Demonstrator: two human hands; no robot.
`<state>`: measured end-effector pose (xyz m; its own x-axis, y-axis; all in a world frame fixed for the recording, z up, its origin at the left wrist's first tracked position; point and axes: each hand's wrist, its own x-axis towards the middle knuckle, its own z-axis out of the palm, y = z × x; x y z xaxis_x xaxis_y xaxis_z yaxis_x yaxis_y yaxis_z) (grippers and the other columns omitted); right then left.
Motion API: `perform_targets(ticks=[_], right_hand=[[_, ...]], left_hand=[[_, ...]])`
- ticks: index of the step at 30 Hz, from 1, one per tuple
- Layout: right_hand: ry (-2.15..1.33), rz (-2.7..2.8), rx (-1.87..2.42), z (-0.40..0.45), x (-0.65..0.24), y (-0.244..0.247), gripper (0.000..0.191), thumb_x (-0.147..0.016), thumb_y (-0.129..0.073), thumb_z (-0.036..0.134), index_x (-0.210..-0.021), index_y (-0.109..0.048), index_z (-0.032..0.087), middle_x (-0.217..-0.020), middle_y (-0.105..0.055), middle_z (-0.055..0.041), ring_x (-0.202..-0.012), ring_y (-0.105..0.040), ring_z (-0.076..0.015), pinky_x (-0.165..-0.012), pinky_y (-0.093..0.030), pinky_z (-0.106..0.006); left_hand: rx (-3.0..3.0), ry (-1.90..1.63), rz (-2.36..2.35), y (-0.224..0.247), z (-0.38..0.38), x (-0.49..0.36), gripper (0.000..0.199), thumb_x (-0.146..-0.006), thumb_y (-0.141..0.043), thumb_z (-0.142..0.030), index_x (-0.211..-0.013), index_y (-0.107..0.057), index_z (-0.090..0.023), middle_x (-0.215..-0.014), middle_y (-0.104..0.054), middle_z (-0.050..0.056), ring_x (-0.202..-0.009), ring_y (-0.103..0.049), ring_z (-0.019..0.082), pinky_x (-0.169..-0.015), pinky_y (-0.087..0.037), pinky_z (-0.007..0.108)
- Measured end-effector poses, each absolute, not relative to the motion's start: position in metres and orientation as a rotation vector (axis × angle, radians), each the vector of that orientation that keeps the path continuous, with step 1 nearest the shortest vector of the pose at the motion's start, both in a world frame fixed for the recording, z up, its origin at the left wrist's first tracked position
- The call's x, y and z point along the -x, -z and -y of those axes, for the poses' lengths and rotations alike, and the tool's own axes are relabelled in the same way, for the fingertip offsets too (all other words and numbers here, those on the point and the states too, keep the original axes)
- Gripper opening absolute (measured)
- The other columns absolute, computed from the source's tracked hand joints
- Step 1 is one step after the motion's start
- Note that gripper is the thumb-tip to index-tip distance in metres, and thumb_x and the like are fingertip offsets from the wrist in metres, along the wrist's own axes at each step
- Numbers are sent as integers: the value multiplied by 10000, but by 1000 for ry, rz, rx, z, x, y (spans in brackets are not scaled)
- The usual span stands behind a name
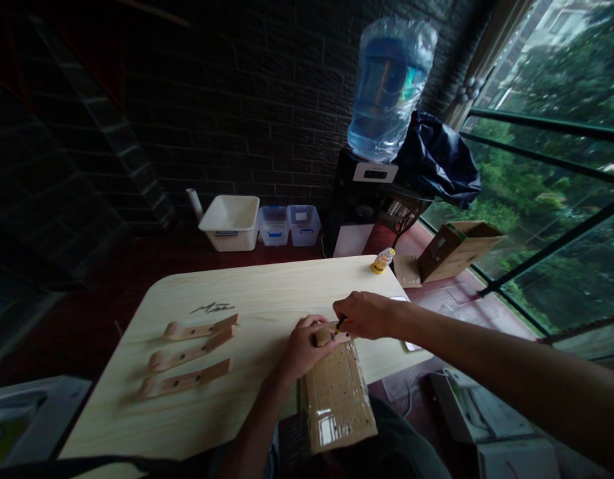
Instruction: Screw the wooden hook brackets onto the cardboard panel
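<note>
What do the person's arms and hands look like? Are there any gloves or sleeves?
Both the left hand and the right hand are bare, with no gloves. The left arm and the right arm are slim and have no sleeves on the parts that show. I see no watch, bracelet or cable on them. Small things, like rings, are too hard to tell.
</note>
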<state>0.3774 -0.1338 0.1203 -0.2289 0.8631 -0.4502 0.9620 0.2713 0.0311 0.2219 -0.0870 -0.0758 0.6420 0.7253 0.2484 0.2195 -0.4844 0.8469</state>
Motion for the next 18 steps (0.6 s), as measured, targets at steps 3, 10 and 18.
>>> perform_targets(ticks=[3,10,18], right_hand=[[404,-2047,-1762,133,-375,-120,401,-981,-490,414,-1051,-712,88,-1000,-758,-194,-927,-732,-280,-666,-482,-290],[332,-2185,-1669,138,-382,-117,343,-913,-603,334,-1182,-645,124,-1075,-748,-166,-964,-725,-278,-718,-503,-294],[274,-2121,-1721,140,-379,-110,434,-990,-482,445,-1077,-695,78,-1008,-749,-210,-971,-728,-322,-723,-523,-329]], left_hand=[[-2017,-770,-735,74,87,-222,156,-749,-776,-249,-904,-763,-253,-1153,-677,49,-1112,-606,239,-983,-492,368],[-2030,-758,-737,73,87,-221,186,-765,-761,-257,-951,-771,-258,-1157,-681,54,-1115,-611,239,-978,-502,370],[-2030,-788,-737,73,88,-224,161,-751,-773,-254,-912,-768,-249,-1135,-690,53,-1094,-618,237,-979,-500,365]])
